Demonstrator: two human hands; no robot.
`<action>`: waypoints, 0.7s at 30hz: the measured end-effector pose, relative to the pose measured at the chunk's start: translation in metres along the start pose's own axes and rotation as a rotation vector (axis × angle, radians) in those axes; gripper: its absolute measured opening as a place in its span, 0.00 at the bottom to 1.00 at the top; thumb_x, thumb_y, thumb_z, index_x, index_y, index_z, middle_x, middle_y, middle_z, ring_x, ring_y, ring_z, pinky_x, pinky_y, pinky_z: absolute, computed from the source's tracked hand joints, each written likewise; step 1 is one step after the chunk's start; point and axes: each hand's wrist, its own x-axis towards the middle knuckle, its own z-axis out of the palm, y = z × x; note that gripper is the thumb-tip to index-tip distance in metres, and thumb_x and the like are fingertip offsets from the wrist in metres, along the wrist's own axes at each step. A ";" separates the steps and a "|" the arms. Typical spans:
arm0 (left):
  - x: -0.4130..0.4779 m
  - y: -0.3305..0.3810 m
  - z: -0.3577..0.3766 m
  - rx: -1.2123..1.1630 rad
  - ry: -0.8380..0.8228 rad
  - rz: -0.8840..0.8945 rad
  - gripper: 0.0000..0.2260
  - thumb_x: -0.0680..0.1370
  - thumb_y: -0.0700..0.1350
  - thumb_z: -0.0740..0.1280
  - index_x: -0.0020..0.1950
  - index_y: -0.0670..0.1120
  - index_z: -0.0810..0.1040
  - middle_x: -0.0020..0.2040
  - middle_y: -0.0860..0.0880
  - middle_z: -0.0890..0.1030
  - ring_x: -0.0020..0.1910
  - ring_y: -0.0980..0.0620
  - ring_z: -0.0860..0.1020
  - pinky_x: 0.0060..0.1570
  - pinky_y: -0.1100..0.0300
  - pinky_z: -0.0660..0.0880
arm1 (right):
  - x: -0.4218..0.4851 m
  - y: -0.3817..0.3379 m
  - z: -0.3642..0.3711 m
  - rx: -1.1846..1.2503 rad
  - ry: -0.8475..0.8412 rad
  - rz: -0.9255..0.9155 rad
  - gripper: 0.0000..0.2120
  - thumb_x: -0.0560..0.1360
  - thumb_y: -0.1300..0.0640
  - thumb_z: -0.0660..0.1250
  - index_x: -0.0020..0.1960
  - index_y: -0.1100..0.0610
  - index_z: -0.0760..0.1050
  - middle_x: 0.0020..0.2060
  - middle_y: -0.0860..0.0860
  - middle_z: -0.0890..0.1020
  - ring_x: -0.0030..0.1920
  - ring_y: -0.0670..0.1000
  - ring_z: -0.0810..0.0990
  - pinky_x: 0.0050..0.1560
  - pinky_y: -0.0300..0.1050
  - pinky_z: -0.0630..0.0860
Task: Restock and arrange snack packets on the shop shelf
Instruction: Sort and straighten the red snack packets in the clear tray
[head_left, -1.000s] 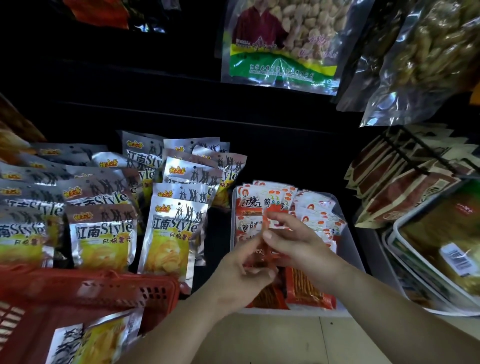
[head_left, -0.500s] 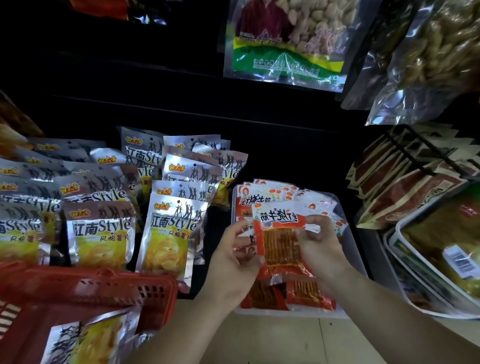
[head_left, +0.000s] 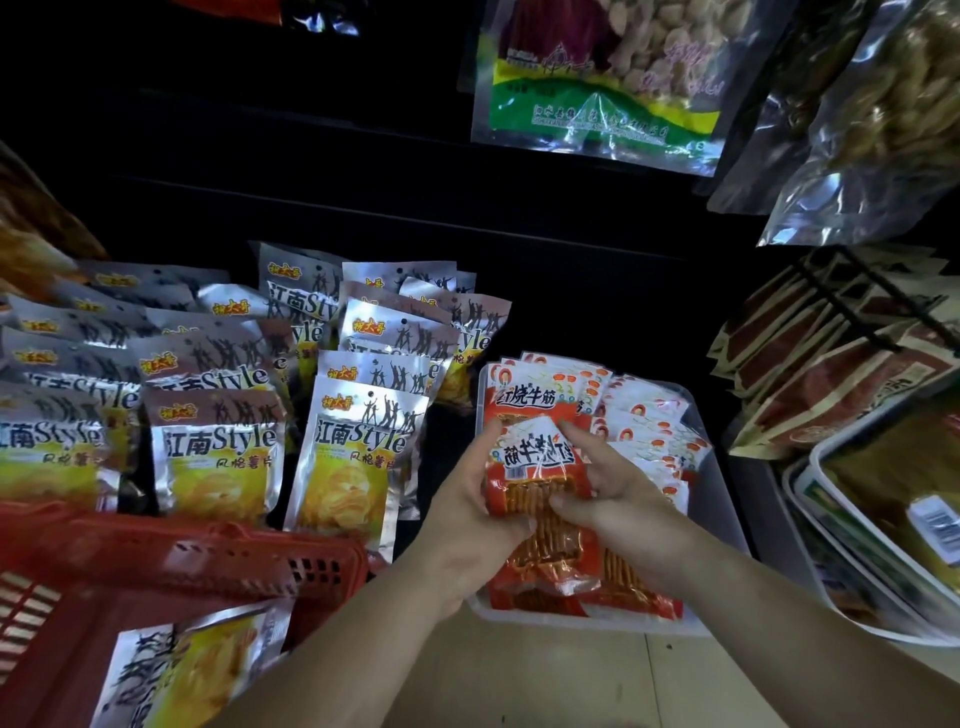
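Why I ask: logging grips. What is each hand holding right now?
Left hand: grips the red packet at its left edge.
Right hand: grips the same red packet at its right edge.

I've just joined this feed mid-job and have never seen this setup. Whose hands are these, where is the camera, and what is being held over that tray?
There is no machine here: a person works with bare hands. The one picture comes from a camera worn on their head, looking forward and down. The left hand and the right hand together grip one red snack packet by its sides, above a clear plastic tray filled with similar red-and-white packets. Left of the tray stand rows of silver-and-yellow crisp packets. In the near left corner is a red basket with one such packet lying in it. On the right lean brown packets, and large clear bags hang above.
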 end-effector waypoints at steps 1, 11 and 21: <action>0.000 0.000 -0.001 0.001 -0.005 0.002 0.44 0.75 0.25 0.71 0.80 0.63 0.63 0.63 0.58 0.83 0.62 0.57 0.82 0.62 0.52 0.80 | 0.000 0.000 0.001 -0.027 0.022 -0.009 0.36 0.79 0.71 0.68 0.73 0.35 0.70 0.58 0.42 0.86 0.60 0.44 0.84 0.58 0.47 0.82; -0.004 -0.005 -0.008 0.109 0.050 0.027 0.35 0.76 0.31 0.74 0.77 0.57 0.70 0.63 0.57 0.80 0.53 0.53 0.85 0.49 0.57 0.84 | -0.002 0.000 -0.019 -0.266 0.022 -0.075 0.53 0.74 0.68 0.76 0.77 0.24 0.53 0.57 0.47 0.81 0.48 0.48 0.87 0.42 0.43 0.82; -0.008 0.000 -0.005 0.201 0.100 0.118 0.32 0.77 0.30 0.72 0.75 0.55 0.69 0.53 0.70 0.81 0.53 0.70 0.80 0.48 0.69 0.78 | 0.009 0.017 -0.012 -0.628 0.324 -0.313 0.16 0.73 0.57 0.79 0.53 0.43 0.75 0.53 0.44 0.77 0.46 0.44 0.82 0.45 0.39 0.80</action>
